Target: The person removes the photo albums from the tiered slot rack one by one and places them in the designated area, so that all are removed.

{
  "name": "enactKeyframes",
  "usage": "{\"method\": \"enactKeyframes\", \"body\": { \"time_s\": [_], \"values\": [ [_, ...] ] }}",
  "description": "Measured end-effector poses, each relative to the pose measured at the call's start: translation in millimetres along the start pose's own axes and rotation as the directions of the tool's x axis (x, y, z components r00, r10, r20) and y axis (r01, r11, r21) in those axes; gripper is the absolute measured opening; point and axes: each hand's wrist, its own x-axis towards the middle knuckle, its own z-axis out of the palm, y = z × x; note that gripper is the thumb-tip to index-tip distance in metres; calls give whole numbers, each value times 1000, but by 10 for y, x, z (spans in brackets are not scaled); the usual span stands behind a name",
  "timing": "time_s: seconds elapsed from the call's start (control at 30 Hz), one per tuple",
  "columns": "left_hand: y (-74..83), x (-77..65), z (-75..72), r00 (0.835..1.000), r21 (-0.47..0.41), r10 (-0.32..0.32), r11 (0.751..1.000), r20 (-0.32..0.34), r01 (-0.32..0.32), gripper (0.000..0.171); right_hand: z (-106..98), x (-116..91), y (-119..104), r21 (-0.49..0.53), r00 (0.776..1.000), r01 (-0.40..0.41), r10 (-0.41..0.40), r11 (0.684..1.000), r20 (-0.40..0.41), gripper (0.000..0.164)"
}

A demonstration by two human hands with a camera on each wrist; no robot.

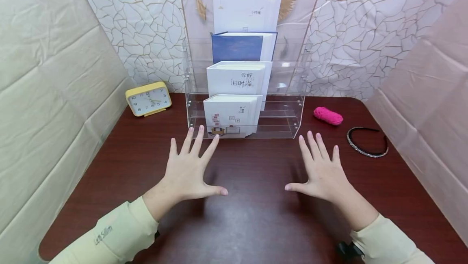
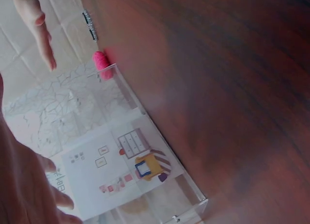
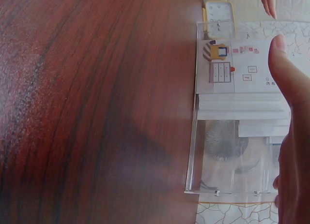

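Note:
Both hands hover over the dark red-brown table with fingers spread and nothing in them. My left hand (image 1: 186,170) has its fingertips near the lower left of a clear acrylic rack (image 1: 279,132). On the other side, my right hand (image 1: 323,174) points toward the rack's lower right corner. Tiers of the rack hold a front white book (image 1: 230,111), a second white book (image 1: 234,79) with large dark characters, a blue-covered book (image 1: 237,47) and a tall white book (image 1: 245,12) at the back. In the right wrist view the front book's printed cover (image 3: 252,64) shows sideways.
A yellow alarm clock (image 1: 149,98) stands at the table's back left. At the back right lies a pink yarn skein (image 1: 328,116), with a dark, glittery headband (image 1: 367,152) nearer the right edge. Pale padded panels (image 1: 44,93) flank the table (image 1: 252,223).

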Motion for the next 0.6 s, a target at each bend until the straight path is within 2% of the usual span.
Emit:
{"method": "enactKeyframes", "body": {
  "time_s": [0.33,0.6],
  "values": [
    [14,-12,43,1000,-11,-12,1000,7,12,124,42,-18,34,-9,1000,-19,19,1000,13,129],
    [51,32,-47,995,-6,29,1000,-96,-30,124,-45,-43,46,-19,1000,-14,13,1000,-29,132]
  ]
}}
